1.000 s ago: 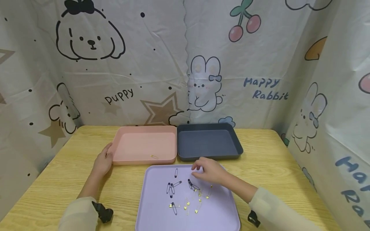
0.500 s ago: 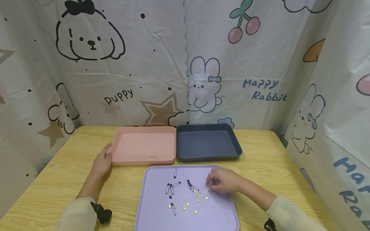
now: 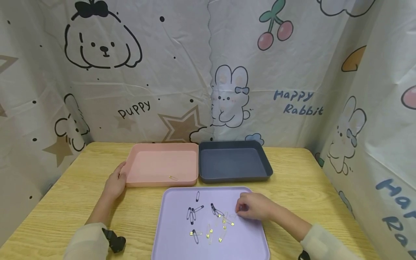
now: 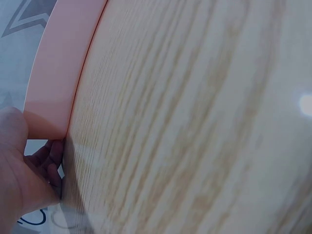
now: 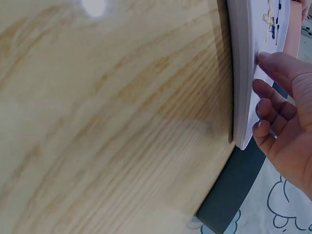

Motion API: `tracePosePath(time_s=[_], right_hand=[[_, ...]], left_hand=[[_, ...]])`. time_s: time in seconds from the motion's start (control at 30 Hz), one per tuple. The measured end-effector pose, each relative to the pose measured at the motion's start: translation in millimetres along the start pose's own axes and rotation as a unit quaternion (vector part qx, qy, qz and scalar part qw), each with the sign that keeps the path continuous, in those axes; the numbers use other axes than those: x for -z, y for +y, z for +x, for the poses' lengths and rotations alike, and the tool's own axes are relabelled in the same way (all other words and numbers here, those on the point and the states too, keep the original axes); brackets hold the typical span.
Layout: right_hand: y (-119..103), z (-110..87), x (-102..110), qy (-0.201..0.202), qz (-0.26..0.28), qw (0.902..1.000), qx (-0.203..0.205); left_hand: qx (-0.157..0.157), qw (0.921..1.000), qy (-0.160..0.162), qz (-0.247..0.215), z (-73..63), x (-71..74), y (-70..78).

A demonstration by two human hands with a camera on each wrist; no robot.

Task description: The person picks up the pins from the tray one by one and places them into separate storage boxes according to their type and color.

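My left hand (image 3: pixel 115 183) holds the near left corner of the pink tray (image 3: pixel 162 162), thumb on its wall and fingers curled at the side. One gold safety pin (image 3: pixel 173 178) lies in that tray. Over the right part of the lavender tray (image 3: pixel 182 249), my right hand (image 3: pixel 255 206) has thumb and index finger together at the surface, pinching a gold safety pin mostly hidden by the fingers. Left of it lie several gold safety pins (image 3: pixel 224 226) and a small cluster of black safety pins (image 3: pixel 216 211). More black safety pins (image 3: pixel 191 215) lie further left.
A dark blue-grey tray (image 3: pixel 235 162) stands against the pink tray's right side, behind the lavender one. All three trays sit on a wood-grain table (image 3: pixel 299 184). A printed curtain (image 3: pixel 182 72) hangs at the back and sides.
My right hand has moved right and down from above the lavender tray's back edge to its right part, closing finger and thumb at the gold safety pin there. The left hand stays put.
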State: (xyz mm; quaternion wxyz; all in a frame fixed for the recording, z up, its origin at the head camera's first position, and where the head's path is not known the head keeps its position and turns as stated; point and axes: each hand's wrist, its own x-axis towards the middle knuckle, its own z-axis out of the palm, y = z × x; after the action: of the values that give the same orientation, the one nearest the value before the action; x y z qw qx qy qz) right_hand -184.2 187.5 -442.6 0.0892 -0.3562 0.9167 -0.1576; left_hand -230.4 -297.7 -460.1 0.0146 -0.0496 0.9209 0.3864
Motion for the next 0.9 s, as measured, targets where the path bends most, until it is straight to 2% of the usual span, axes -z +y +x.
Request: tracePosePath(time_s=[0.5, 0.9], right_hand=[[-5.5, 3.8, -3.0, 0.055, 0.01, 0.9984, -0.01], [-11.1, 24.2, 16.5, 0.107, 0.003, 0.9941, -0.016]], left_hand=[[0.009, 0.9999, -0.007, -0.006, 0.8, 0.1, -0.5], [0.006, 1.0, -0.003, -0.007, 0.8, -0.5, 0.2]])
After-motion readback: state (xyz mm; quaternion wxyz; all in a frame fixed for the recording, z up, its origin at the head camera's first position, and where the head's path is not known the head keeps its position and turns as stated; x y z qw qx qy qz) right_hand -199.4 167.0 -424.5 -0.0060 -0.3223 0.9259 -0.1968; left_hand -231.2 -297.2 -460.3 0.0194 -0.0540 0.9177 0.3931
